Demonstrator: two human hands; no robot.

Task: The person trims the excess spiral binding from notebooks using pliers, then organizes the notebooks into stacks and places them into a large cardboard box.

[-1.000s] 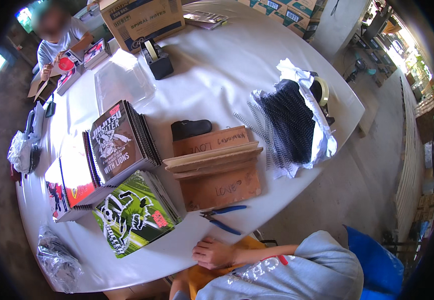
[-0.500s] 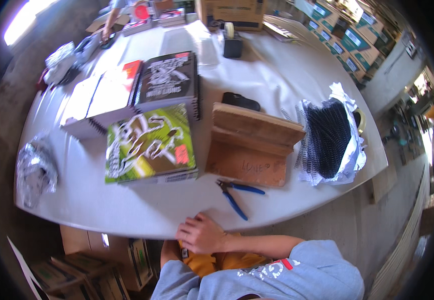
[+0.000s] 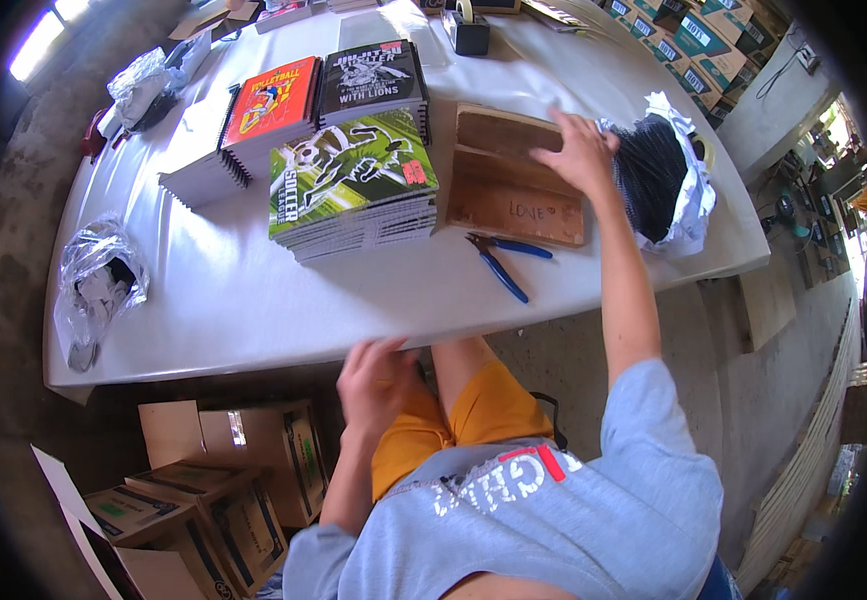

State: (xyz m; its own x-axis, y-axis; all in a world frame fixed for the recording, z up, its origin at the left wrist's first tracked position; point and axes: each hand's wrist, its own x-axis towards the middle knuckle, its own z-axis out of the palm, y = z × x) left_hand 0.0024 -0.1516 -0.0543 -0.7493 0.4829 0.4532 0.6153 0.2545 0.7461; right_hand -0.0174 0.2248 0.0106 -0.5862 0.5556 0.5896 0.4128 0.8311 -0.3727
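My right hand [image 3: 584, 152] reaches over the right end of an L-shaped wooden stand [image 3: 517, 200], fingers spread and nothing in them. Just right of that hand lies a bundle of black spiral binding coils [image 3: 649, 175] in crumpled white wrapping. Low at the table's front edge is my left hand [image 3: 374, 380], blurred by motion; its fingers do not show clearly. Blue-handled cutting pliers [image 3: 504, 262] rest open in front of the stand. To the stand's left rises a stack of notebooks with a green soccer cover [image 3: 354, 175].
Behind the green stack stand spiral-bound stacks with a black cover [image 3: 372, 80] and an orange cover [image 3: 272, 98]. Clear plastic wrap [image 3: 99, 275] lies at the table's left. A tape dispenser [image 3: 469, 35] stands at the back. Cardboard boxes [image 3: 254, 525] sit below on the left.
My right hand has risen from my lap to the wooden stand. The left hand has come out from beneath it toward the table edge. The view has shifted, and the table sits higher.
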